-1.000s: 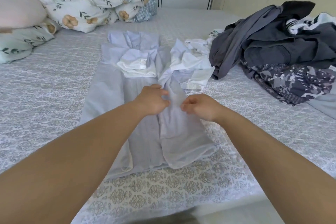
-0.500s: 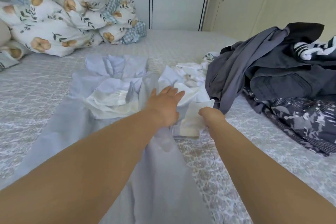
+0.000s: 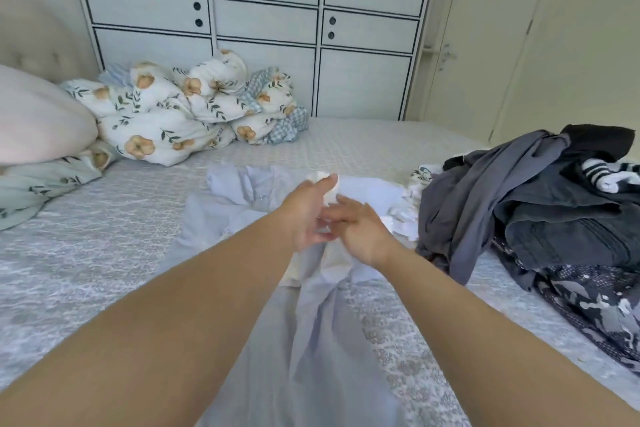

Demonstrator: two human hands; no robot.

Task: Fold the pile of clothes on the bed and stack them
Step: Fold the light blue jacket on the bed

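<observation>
A pale blue shirt (image 3: 311, 340) lies spread lengthwise on the bed (image 3: 86, 236), collar at the far end. Over its upper middle, my left hand (image 3: 306, 211) curls in a C shape around the sleeve's white cuff (image 3: 320, 177), thumb on top. My right hand (image 3: 362, 230) is just to its right, its straight fingers reaching into the left hand's grasp and touching the sleeve fabric. Both hands are motion-blurred. The pile of unfolded dark clothes (image 3: 540, 211) sits at the right of the bed.
A crumpled white garment (image 3: 403, 218) lies between the shirt and the dark pile. A floral duvet (image 3: 173, 121) and pillows (image 3: 38, 125) are bunched at the head of the bed on the left. A white wardrobe (image 3: 263, 28) stands behind.
Both hands moved up the shirt from its middle to the sleeve cuff and lifted it toward the collar. The view tilted upward, showing the wardrobe.
</observation>
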